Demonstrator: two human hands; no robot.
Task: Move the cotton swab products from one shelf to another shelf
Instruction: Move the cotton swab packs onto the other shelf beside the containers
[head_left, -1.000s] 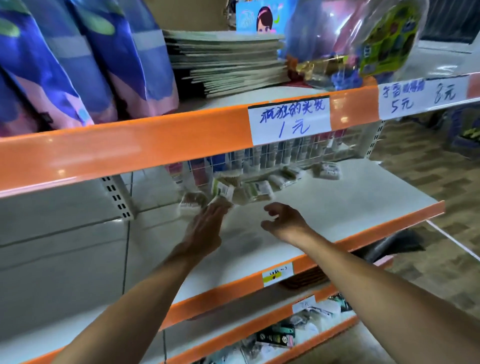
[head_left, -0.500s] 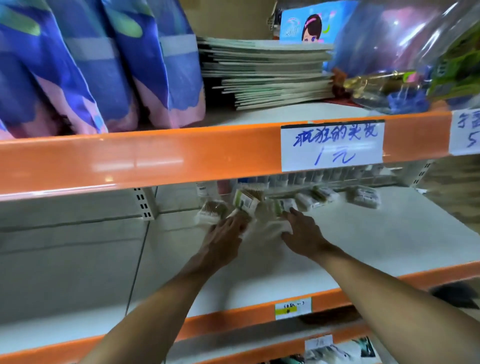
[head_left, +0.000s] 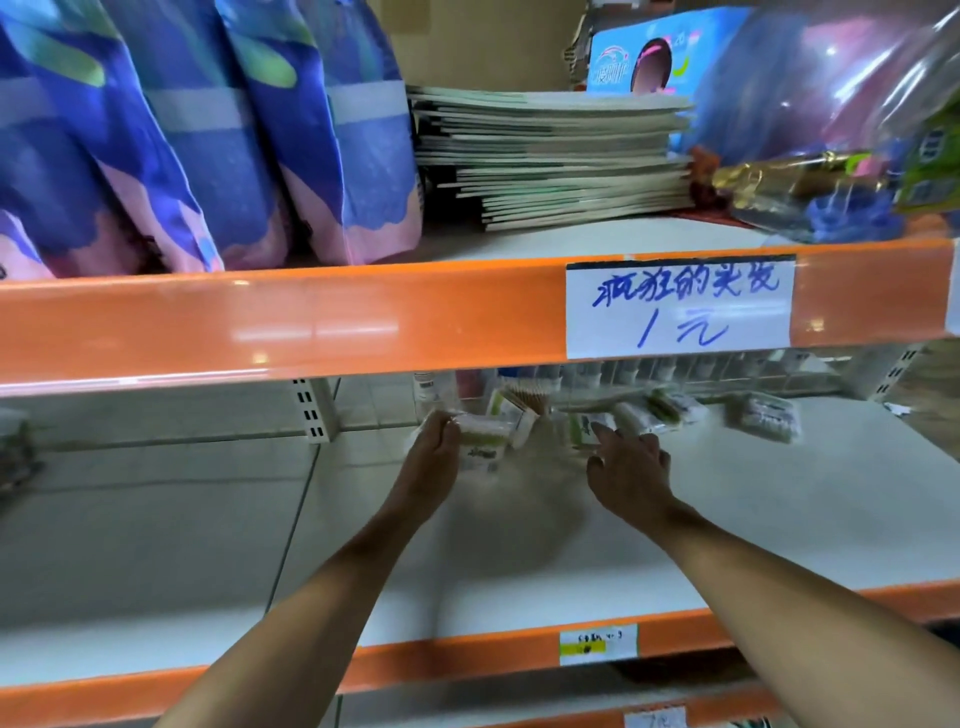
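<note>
Stage: the gathering is judged to be at its start; no pack can be seen to have left the white shelf (head_left: 779, 519), and the destination shelf cannot be identified.

Cotton swab packs (head_left: 660, 413): a loose row is laid at the back of the white shelf, from about 11 o'clock to 2 o'clock of the two hands, under the orange beam (head_left: 291, 322).

Left hand (head_left: 434, 460): one clear pack (head_left: 483, 436) is gripped at its left end, with the fingers curled round it; whether it is lifted off the board or only tilted cannot be told.

Right hand (head_left: 631, 470): the fingers are spread and reaching; a fingertip is at the edge of a green-labelled pack (head_left: 584, 428) at its 11 o'clock, and no hold is made yet.

Farthest pack (head_left: 769, 418): it is lying apart at 2 o'clock of the right hand, untouched.

Tubes (head_left: 649, 371): a row is stood behind the packs against the back wire; these are not taken to be part of the task.

Upper shelf: blue and pink bags (head_left: 208, 145) at 10 o'clock, a stack of notebooks (head_left: 550, 156) at 12 o'clock, and a handwritten price label (head_left: 678, 309) on the beam.

Done: nothing that can be shown.

Left: every pack in the row is to be collected and carried over.

Risk: the light, slippery packs may be dropped if too many are taken in one handful.
</note>
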